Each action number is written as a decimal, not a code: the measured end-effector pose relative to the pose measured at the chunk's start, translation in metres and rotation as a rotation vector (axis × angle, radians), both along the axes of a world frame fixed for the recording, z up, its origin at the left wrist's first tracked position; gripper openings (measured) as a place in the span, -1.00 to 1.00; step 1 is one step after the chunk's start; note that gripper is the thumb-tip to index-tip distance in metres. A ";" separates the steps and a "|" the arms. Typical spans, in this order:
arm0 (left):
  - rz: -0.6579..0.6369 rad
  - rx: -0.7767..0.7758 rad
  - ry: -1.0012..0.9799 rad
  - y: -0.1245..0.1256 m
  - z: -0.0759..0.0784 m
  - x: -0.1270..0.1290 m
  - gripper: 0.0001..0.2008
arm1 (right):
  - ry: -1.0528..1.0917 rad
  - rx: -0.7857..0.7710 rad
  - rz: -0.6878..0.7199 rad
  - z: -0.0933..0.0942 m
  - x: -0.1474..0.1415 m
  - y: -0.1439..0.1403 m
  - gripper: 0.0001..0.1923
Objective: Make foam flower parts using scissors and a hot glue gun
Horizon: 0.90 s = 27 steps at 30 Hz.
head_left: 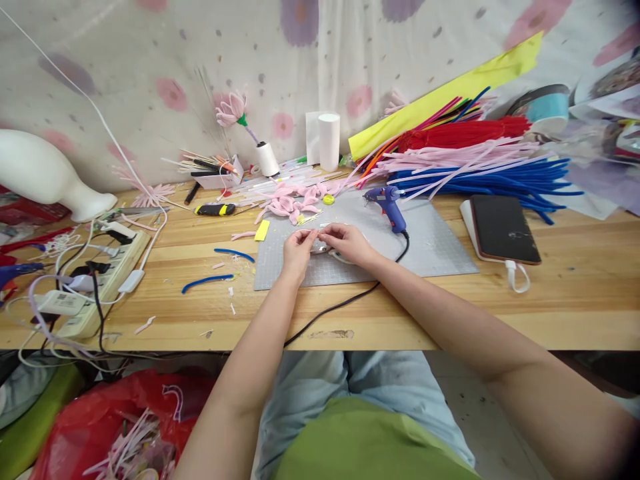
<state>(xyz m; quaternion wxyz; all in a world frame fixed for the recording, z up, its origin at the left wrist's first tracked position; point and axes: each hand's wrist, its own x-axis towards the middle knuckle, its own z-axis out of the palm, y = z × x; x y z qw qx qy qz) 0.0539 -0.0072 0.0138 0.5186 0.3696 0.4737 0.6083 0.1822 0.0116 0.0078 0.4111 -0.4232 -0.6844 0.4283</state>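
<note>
My left hand [299,252] and my right hand [349,243] meet over the grey cutting mat [430,257], fingertips pinched together. What they hold between them is too small and too covered to make out. Beneath the fingers lies a shiny object [319,247], mostly hidden, its kind unclear. Just beyond the hands are pink pipe-cleaner petals [287,203] and a small yellow disc [329,199]. To the right of my right hand rests a blue glue gun [389,207], its black cord passing under my right forearm.
Bundles of blue pipe cleaners [480,180] and red ones [460,133] lie back right. A phone-like black device [504,229] sits at right. On the left are a power strip [107,283], a utility knife [215,209] and cut blue pieces [207,282]. A red bag [80,427] hangs below.
</note>
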 end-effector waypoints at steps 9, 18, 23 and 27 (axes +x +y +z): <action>0.154 -0.072 -0.043 0.004 -0.003 -0.011 -0.76 | -0.529 0.358 0.057 0.011 0.046 -0.001 -0.81; 0.159 0.009 -0.118 0.006 -0.004 -0.022 -0.71 | -0.786 0.452 0.226 0.007 0.053 0.000 -0.71; 0.190 -0.072 -0.270 0.005 0.007 -0.029 -0.75 | -0.789 0.403 0.174 0.008 0.057 0.000 -0.74; 0.171 -0.109 -0.381 0.008 0.009 -0.041 -0.81 | -0.738 0.266 0.042 0.011 0.066 0.001 -0.69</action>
